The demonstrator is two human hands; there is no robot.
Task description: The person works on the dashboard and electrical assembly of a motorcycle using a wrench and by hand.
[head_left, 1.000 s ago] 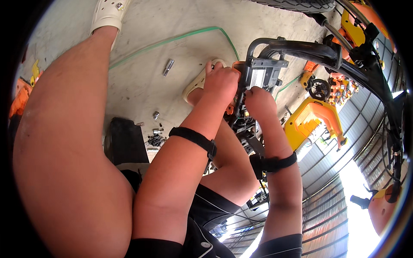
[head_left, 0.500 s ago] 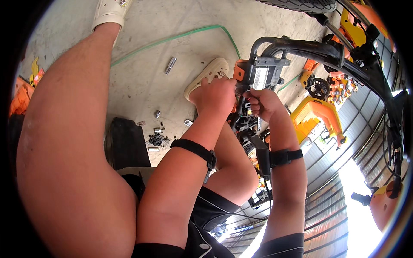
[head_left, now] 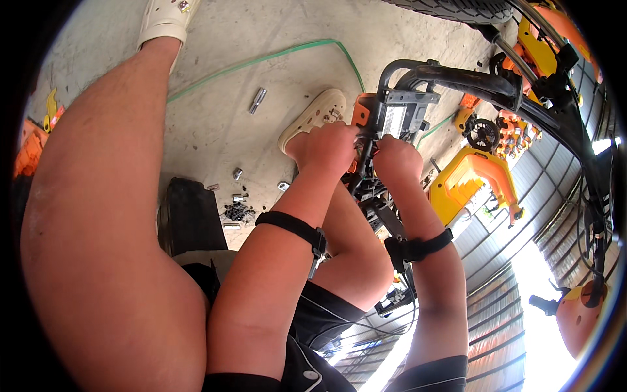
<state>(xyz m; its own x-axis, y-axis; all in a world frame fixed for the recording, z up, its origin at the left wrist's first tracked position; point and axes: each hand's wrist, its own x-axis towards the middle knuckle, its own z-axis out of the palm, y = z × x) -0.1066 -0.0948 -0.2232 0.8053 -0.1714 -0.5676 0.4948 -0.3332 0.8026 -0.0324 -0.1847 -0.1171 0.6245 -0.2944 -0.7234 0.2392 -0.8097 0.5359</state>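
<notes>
Both my hands are at a black tubular motorbike frame [head_left: 450, 77], close to an orange bracket [head_left: 363, 110] and a dark box with a white label [head_left: 394, 119]. My left hand [head_left: 334, 145] is closed on the near left side of the frame, just below the bracket; its fingertips are hidden. Across a narrow gap, my right hand [head_left: 398, 159] is curled closed with its back toward me. Whatever either hand pinches is too hidden to name. Cables and small dark parts [head_left: 373, 186] of the bike sit below and between the hands.
On the concrete floor lie metal sockets [head_left: 258, 100], a heap of small black fasteners [head_left: 239, 212] and a green strip [head_left: 261, 59]. A black case [head_left: 193, 219] stands beside my leg. A tyre [head_left: 457, 8] crosses the top; yellow body panels [head_left: 467, 183] lie to the right.
My right hand has rolled over, its back now facing me and its fingers tucked out of sight, while the forearm tilted. My left hand has barely moved.
</notes>
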